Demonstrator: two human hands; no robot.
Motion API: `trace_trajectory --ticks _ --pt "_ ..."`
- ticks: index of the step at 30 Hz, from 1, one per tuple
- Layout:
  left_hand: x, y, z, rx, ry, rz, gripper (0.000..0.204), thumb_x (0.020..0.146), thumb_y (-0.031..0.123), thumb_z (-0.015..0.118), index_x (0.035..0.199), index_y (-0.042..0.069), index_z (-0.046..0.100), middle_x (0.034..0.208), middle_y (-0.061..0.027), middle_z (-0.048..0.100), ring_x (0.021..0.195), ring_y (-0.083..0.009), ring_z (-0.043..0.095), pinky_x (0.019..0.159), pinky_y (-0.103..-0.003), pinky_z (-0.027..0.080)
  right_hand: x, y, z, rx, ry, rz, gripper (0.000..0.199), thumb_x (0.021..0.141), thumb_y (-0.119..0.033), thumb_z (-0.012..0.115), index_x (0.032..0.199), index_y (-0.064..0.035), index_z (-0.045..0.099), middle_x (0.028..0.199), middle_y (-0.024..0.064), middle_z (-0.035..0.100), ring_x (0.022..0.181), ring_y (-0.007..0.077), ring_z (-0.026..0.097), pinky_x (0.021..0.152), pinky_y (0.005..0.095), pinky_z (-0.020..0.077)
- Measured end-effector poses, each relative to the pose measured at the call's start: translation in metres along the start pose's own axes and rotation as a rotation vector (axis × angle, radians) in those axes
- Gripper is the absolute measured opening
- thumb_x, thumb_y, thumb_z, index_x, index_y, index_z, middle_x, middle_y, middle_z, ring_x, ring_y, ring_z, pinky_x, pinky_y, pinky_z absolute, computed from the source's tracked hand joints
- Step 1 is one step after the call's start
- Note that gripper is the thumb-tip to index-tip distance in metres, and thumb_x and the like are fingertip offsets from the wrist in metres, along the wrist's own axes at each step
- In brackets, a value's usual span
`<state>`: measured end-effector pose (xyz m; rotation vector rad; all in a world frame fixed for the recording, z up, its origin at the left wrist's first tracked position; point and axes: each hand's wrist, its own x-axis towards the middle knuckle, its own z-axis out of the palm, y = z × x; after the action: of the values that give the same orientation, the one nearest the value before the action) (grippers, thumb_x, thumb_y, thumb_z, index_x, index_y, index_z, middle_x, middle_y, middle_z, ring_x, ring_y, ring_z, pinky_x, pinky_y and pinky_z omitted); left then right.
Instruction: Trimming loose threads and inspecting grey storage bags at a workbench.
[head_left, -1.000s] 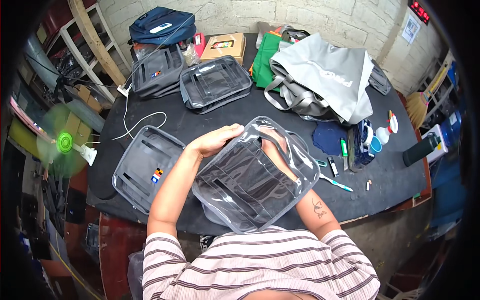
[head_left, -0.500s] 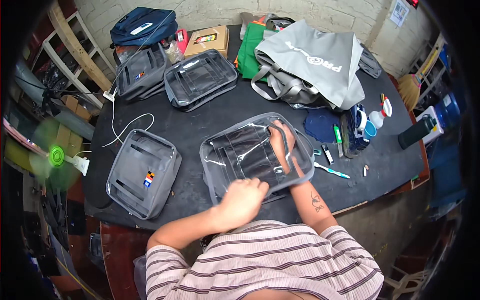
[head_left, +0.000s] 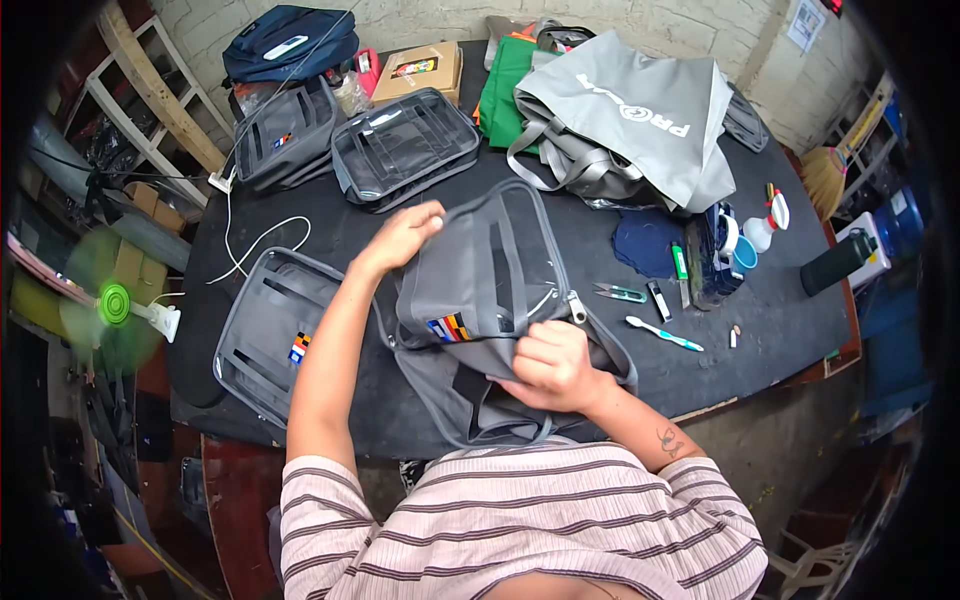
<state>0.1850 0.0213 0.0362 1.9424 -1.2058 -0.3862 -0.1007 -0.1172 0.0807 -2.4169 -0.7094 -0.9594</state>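
Note:
In front of me a grey zippered bag (head_left: pixel 465 285) with a clear window stands partly open and tilted, its soft fabric folding at the near side. A small coloured patch shows low on its upright panel. My left hand (head_left: pixel 405 238) holds the far left edge of that panel, its fingers partly hidden behind it. At the near right, my right hand (head_left: pixel 555 368) is closed in a fist on the bag's fabric, just below the zipper pull (head_left: pixel 577 308). Left of it, under my left forearm, lies a second grey bag (head_left: pixel 262 325) with a clear front and a similar patch.
Two more grey clear-front bags (head_left: pixel 405 145) lie at the far left beside a cardboard box (head_left: pixel 425 72). A large grey tote (head_left: pixel 640 115) covers the far right. Thread snips (head_left: pixel 620 293), a toothbrush (head_left: pixel 665 334), a green cutter (head_left: pixel 680 262) and a spray bottle (head_left: pixel 765 225) sit at right.
The bag has been turned from clear face up to patch panel upright, its opening toward me. My right hand has come out from beneath the clear panel; my left has moved up to the far edge.

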Motion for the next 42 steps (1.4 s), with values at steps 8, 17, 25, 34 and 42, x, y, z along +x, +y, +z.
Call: trace_trajectory --ticks 8,17,25,34,42 --pt "-0.022 -0.035 0.072 -0.931 -0.259 -0.342 0.03 0.09 0.019 0.062 0.113 0.001 0.061 0.098 -0.0001 0.063 0.092 -0.0086 0.058 0.087 -0.024 0.045 0.025 0.034 -0.048 -0.017 0.365 0.221 0.052 0.057 -0.017 0.089 0.061 -0.0042 0.039 0.092 0.0131 0.058 0.079 0.0251 0.058 0.073 0.0346 0.0485" --pt "-0.088 0.068 0.064 -0.837 0.276 -0.402 0.046 0.082 0.031 0.073 0.115 0.002 0.061 0.098 -0.0028 0.065 0.087 -0.0104 0.058 0.079 -0.028 0.047 -0.031 0.062 0.001 0.267 0.65 0.874 0.017 0.077 -0.008 0.076 0.074 0.0016 0.063 0.075 0.0062 0.063 0.072 0.0113 0.053 0.067 0.026 0.042" --pt "-0.091 0.047 0.032 -0.848 0.055 -0.351 0.052 0.064 0.002 0.055 0.116 -0.004 0.059 0.103 -0.0063 0.063 0.094 -0.0142 0.058 0.084 -0.024 0.045 -0.034 0.042 -0.041 0.7 0.102 1.136 0.04 0.078 -0.027 0.072 0.06 -0.0041 0.044 0.056 0.0048 0.052 0.063 0.0174 0.048 0.059 0.0353 0.0387" --pt "-0.069 0.079 0.026 -0.81 -0.225 -0.208 0.065 0.063 0.01 0.068 0.123 -0.006 0.051 0.106 -0.0051 0.057 0.093 -0.0121 0.052 0.081 -0.024 0.041 0.064 0.048 -0.026 0.306 -0.061 0.645 0.029 0.088 -0.029 0.061 0.076 -0.0024 0.065 0.068 0.0144 0.058 0.072 0.0315 0.056 0.069 0.0433 0.0442" --pt "-0.077 0.116 0.026 -1.009 -0.127 -0.313 0.034 0.075 0.021 0.068 0.099 -0.003 0.064 0.08 -0.0015 0.059 0.07 -0.0071 0.052 0.064 -0.021 0.04 0.083 0.04 -0.033 0.161 -0.379 0.658 0.042 0.076 -0.04 0.071 0.077 0.0013 0.066 0.069 0.0162 0.06 0.073 0.029 0.054 0.071 0.0404 0.0449"
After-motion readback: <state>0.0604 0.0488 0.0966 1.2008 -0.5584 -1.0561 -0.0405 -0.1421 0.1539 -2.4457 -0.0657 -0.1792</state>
